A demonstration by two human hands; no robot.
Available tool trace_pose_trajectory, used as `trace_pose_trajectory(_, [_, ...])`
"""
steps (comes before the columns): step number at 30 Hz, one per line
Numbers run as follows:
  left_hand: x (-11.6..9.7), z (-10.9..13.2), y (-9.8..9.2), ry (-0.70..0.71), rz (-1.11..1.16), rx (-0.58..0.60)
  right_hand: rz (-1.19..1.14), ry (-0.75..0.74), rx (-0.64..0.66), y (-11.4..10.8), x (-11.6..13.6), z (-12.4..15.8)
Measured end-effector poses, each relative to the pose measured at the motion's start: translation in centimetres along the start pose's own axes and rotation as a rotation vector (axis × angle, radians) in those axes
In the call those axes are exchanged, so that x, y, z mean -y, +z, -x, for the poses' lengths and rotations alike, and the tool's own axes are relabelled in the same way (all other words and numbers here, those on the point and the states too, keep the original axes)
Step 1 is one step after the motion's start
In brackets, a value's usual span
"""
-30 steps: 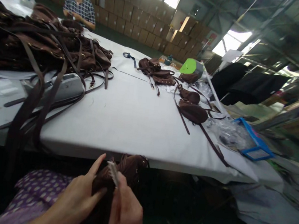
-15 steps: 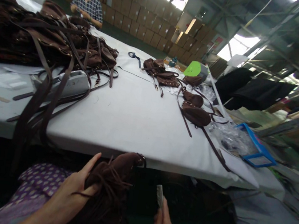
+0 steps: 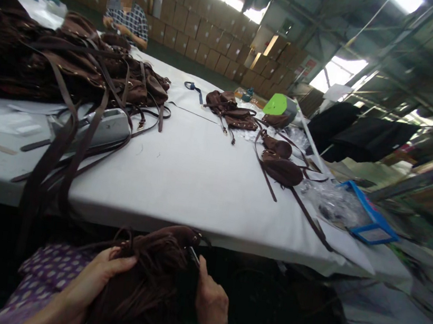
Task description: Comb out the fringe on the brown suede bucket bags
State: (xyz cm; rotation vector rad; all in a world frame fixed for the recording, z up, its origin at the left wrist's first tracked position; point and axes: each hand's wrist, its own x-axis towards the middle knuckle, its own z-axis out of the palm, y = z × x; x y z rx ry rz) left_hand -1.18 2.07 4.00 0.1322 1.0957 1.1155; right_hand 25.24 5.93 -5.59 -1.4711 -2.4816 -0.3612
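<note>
A dark brown fringed bag (image 3: 145,280) lies over my lap against the table's front edge. My left hand (image 3: 100,274) grips its left side, thumb on top and fingers partly hidden beneath. In my right hand (image 3: 212,299) is a slim grey metal tool (image 3: 193,255); its exact kind is unclear. The tool's tip is at the bag's right side near the top, by the metal rings, and I cannot tell whether it touches. Loose fringe strands hang across the bag's front.
On the white-covered table (image 3: 182,179), a heap of brown bags (image 3: 73,63) with dangling straps lies left, over a grey device (image 3: 105,125). More brown bags (image 3: 281,169), plastic wrap and a blue box (image 3: 375,225) are right. A person (image 3: 127,20) stands beyond the table.
My right hand has moved left with the metal tool, from apart to beside the bag. My left hand has shifted its hold slightly left and down, and the fringe hangs differently.
</note>
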Motion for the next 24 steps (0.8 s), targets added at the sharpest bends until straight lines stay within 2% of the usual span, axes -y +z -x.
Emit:
trace_pose_trajectory(4, [0.4, -0.4, 0.6, -0.079, 0.073, -0.054, -0.231, 0.186, 0.049, 0.3, -0.7, 2.0])
trace_pose_trajectory(7, [0.5, -0.8, 0.7, -0.084, 0.084, -0.088, -0.45, 0.512, 0.018, -1.0, 0.0, 2.2])
trace_pose_trajectory(9, [0.5, -1.0, 0.6, -0.088, 0.089, -0.105, -0.479, 0.601, -0.017, -2.3, 0.7, 1.6])
trace_pose_trajectory(10, [0.5, -1.1, 0.5, -0.093, 0.094, -0.097, -0.473, 0.536, -0.049, -2.9, 1.3, 1.1])
trace_pose_trajectory(11, [0.6, -1.2, 0.5, -0.098, 0.103, -0.082, -0.46, 0.407, -0.09, -3.5, 2.1, 0.5])
trace_pose_trajectory(13, [0.6, -1.2, 0.4, -0.103, 0.132, -0.049, -0.435, 0.044, -0.171, -4.1, 4.0, -1.1])
trace_pose_trajectory(15, [0.7, -1.1, 0.2, -0.099, 0.171, -0.035, -0.395, -0.253, -0.218, -3.5, 5.7, -2.5])
trace_pose_trajectory(16, [0.7, -1.0, -0.1, -0.106, 0.188, -0.036, -0.361, -0.331, -0.218, -2.9, 6.1, -2.8])
trace_pose_trajectory(18, [0.6, -0.9, -0.8, -0.161, 0.198, -0.043, -0.264, -0.335, -0.182, -1.1, 5.4, -2.4])
trace_pose_trajectory(20, [0.5, -1.0, -1.5, -0.219, 0.203, -0.053, -0.168, -0.237, -0.121, 0.7, 2.9, -0.9])
trace_pose_trajectory(22, [0.2, -1.2, -1.9, -0.204, 0.223, -0.078, -0.15, -0.123, -0.086, 1.8, -0.1, 0.6])
trace_pose_trajectory(24, [-0.4, -1.0, -2.2, -0.118, 0.261, -0.124, -0.182, 0.131, -0.087, 2.7, -1.8, 0.1])
